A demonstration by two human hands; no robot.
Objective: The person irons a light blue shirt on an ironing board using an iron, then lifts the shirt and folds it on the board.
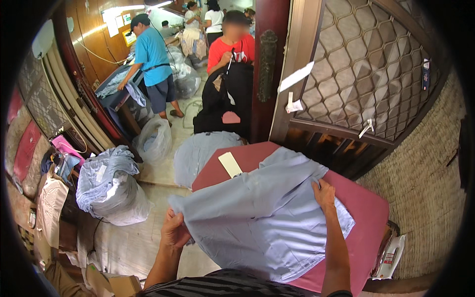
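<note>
Across the maroon padded ironing board (363, 203), head view: light-blue cloth garment (247, 198) spread out, left end raised clear of the board. Left hand (173, 228) pinching its left edge, right hand (324, 195) pinching its right side. Cream rectangular card (228, 164) lies at the garment's far edge. White iron (394, 257) beside the board's right edge. Clear plastic bag of light-blue cloth (126, 202) on floor, left.

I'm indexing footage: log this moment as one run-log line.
left hand: holding blue garment | right hand: holding its right side | garment: partly over red board | cream rectangle: on board
</note>
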